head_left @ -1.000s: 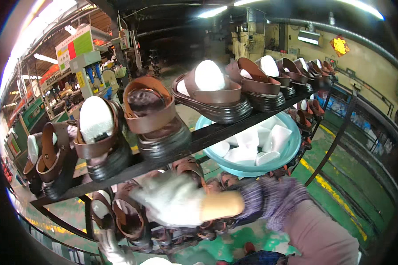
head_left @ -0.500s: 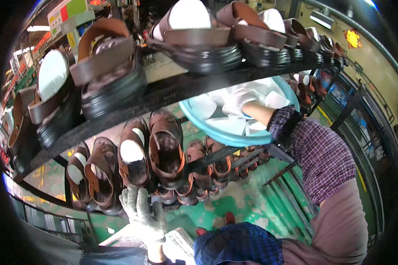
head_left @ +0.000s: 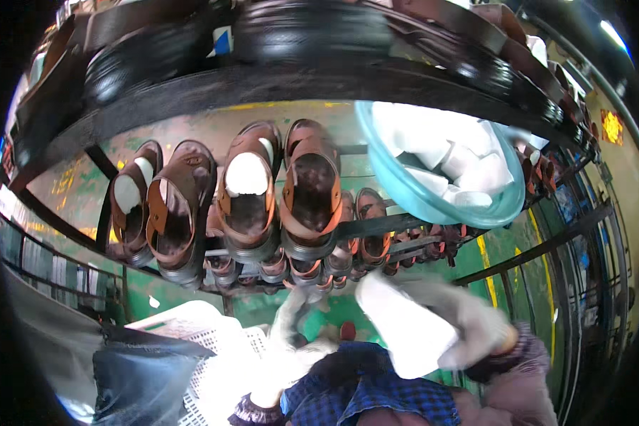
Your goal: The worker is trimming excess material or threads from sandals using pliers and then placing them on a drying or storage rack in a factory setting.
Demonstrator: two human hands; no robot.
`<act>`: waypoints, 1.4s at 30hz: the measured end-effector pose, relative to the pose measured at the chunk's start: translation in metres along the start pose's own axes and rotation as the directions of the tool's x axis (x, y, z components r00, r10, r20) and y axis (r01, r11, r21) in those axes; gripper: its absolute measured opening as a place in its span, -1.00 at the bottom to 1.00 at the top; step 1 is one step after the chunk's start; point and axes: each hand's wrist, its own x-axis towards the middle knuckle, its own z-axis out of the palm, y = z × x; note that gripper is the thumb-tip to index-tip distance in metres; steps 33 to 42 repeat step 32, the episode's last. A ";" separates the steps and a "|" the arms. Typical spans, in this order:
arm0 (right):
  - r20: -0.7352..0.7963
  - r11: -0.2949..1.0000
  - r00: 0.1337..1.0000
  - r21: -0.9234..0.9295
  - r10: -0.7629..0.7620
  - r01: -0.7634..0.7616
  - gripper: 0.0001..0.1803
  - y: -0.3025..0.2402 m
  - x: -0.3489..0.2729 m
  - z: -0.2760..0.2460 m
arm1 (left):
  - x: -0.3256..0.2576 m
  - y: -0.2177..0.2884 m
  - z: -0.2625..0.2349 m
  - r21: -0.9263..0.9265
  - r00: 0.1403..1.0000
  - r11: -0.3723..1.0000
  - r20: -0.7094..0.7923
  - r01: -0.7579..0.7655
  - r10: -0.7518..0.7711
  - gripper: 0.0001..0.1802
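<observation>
My right hand, in a white glove, grips a white foam shoe insert low in front of my chest. My left hand, also gloved, hangs beside it with its fingers pointing up and nothing visible in it; it is blurred. Above both hands a black rack shelf carries brown sandals with black soles. One sandal has a white insert inside, and so does another at the left. A teal basin full of white inserts sits on the rack, up and right of my right hand.
An upper black shelf with more sandals runs overhead. More sandals lie on lower rails. A white plastic basket and a dark bag stand at lower left. The green floor with yellow lines lies beyond the rack.
My view has tilted down. My right hand came out of the teal basin and dropped low with a white insert in it. My left hand shifted right, toward the centre.
</observation>
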 end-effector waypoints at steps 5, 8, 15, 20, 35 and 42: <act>0.233 -0.251 0.877 0.959 0.421 -0.134 -0.21 0.126 -0.019 0.143 | -0.020 -0.037 0.025 -0.495 0.938 0.814 0.003 0.304 -0.348 -0.30; 0.321 -0.355 0.780 0.925 0.537 -0.136 -0.41 0.127 0.013 0.167 | -0.030 -0.062 0.010 -0.830 0.865 0.521 -0.101 0.200 -0.492 -0.43; -0.288 0.944 0.946 -0.242 0.151 -0.225 -0.12 0.124 0.056 0.203 | -0.032 -0.084 -0.016 -0.886 0.696 0.455 -0.275 0.084 -0.664 -0.67; -0.204 0.919 0.899 0.159 0.387 -0.360 -0.10 0.140 0.086 0.229 | -0.038 -0.105 -0.038 -0.879 0.576 0.476 -0.399 -0.018 -0.714 -0.63; 0.016 0.676 0.897 0.652 0.442 -0.345 -0.24 0.143 0.319 0.279 | 0.009 -0.158 -0.252 0.734 0.736 0.064 -0.669 0.676 -0.103 -0.16; 0.016 0.676 0.897 0.652 0.442 -0.345 -0.24 0.143 0.319 0.279 | 0.009 -0.158 -0.252 0.734 0.736 0.064 -0.669 0.676 -0.103 -0.16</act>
